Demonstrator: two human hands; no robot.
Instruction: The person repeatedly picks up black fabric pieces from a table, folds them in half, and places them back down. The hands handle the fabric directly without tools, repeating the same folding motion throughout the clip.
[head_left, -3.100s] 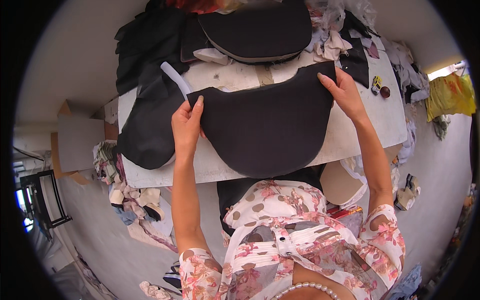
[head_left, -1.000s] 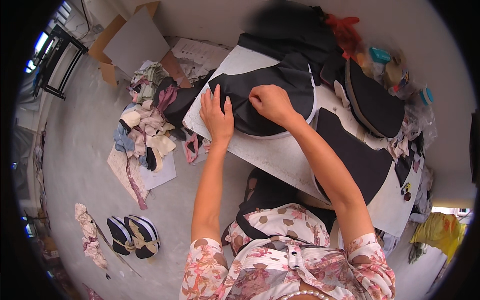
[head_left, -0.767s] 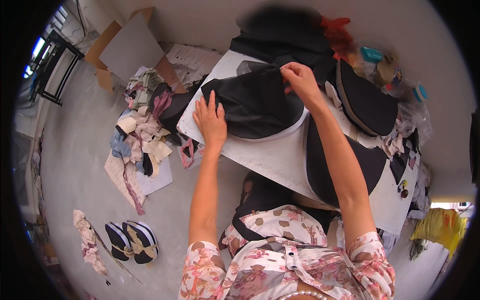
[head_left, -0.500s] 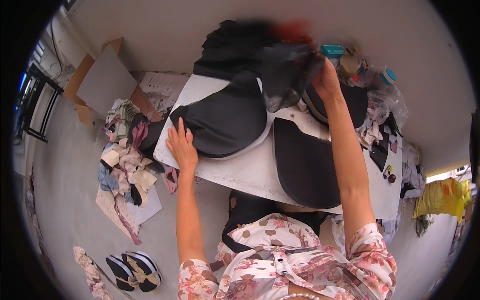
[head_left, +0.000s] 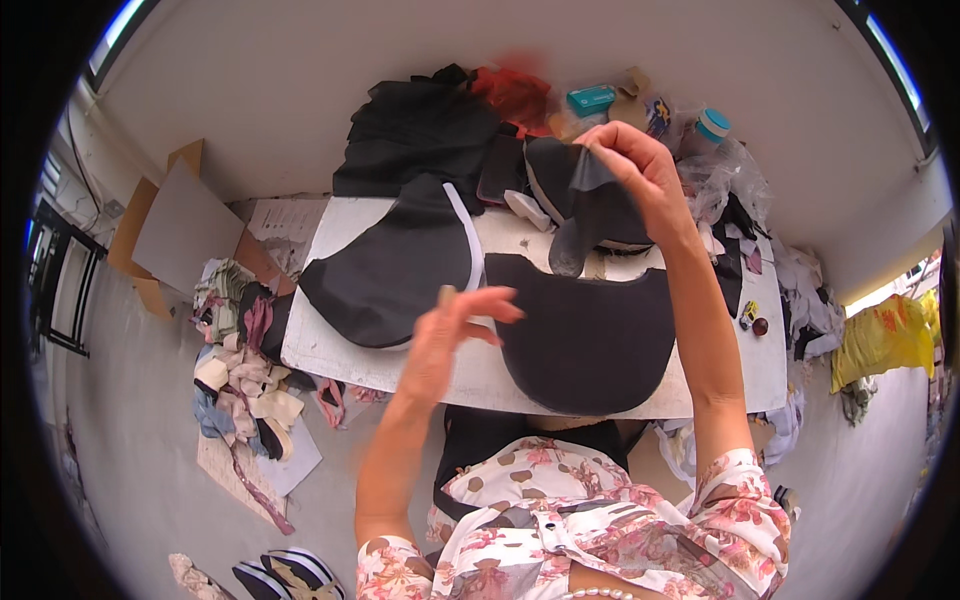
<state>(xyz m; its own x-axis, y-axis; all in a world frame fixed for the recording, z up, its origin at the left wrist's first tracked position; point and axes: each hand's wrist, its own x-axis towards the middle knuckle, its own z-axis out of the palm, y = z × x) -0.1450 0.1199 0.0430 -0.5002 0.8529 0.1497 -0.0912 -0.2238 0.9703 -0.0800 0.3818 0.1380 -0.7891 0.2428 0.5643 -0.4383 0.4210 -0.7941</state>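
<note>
My right hand pinches a thin dark cloth piece by its upper edge, and the cloth hangs above the table. My left hand, smeared by motion, is open with its fingers stretched to the right, in the air between two black shapes. To its left lies a curved black fabric panel with a white strip along its right edge. On its right is a flat black curved panel with a notched top, near the table's front edge. Behind the hanging cloth sits a stack of black curved pieces.
Folded black fabric and a red bag lie at the back of the white table. A teal box and a jar with a blue lid stand behind. Scraps lie left; a yellow bag hangs right.
My left hand has lifted off the left panel and moved right. My right hand still holds the dark cloth, now hanging narrower. The view has shifted, and the notched panel appears turned more squarely.
</note>
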